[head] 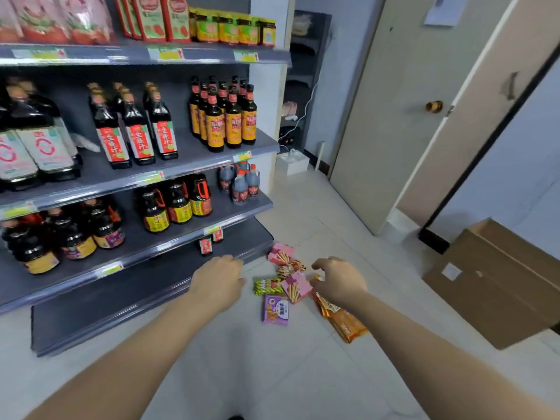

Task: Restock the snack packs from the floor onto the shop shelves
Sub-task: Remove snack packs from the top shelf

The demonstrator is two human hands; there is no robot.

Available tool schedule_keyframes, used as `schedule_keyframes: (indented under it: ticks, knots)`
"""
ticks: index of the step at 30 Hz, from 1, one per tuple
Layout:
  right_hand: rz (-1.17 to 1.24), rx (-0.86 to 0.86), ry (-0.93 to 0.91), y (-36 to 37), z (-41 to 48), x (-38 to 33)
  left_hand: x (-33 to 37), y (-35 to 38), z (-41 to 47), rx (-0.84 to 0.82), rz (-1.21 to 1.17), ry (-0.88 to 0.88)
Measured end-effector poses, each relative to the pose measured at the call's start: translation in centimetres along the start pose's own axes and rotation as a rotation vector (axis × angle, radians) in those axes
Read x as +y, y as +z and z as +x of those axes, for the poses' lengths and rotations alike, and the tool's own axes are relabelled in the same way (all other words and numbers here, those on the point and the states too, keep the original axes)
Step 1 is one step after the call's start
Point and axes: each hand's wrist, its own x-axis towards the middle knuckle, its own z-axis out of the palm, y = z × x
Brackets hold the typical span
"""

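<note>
Grip, right hand (336, 283): fingers loosely curled just above the snack packs (295, 286); cannot tell whether it pinches one. Grip, left hand (216, 280): fingers loosely curled, nothing held, over the bottom shelf (121, 301) edge. Packs: loose heap on the floor (242, 359) beside the shelf end (pink, purple, green, orange wrappers). Cardboard box (497, 286): at right, well apart.

One head-worn wide-angle view, facing forward and down from standing height. The grey metal shop shelving (121, 304) stands close at left. The pale tiled floor (272, 374) lies below.
</note>
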Motion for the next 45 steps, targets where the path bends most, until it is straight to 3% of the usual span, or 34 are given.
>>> schedule_keyframes:
  ticks: [13, 26, 35, 45]
  knots:
    - [0.073, -0.075, 0.263, 0.7, 16.2, 11.4, 6.6, 5.9, 22.2, -0.141, 0.035, 0.201]
    - [0.135, -0.294, 0.369, 8.2, 33.1, 21.5, 10.8, 18.4, 41.0, -0.328, 0.016, 0.129]
    - [0.156, -0.419, 0.454, 20.3, 43.3, 26.8, 10.7, 32.5, 51.5, -0.416, -0.025, 0.078]
    - [0.382, -0.453, 0.616, 42.2, 50.9, 29.1, 6.4, 54.5, 60.1, -0.550, 0.017, 0.095]
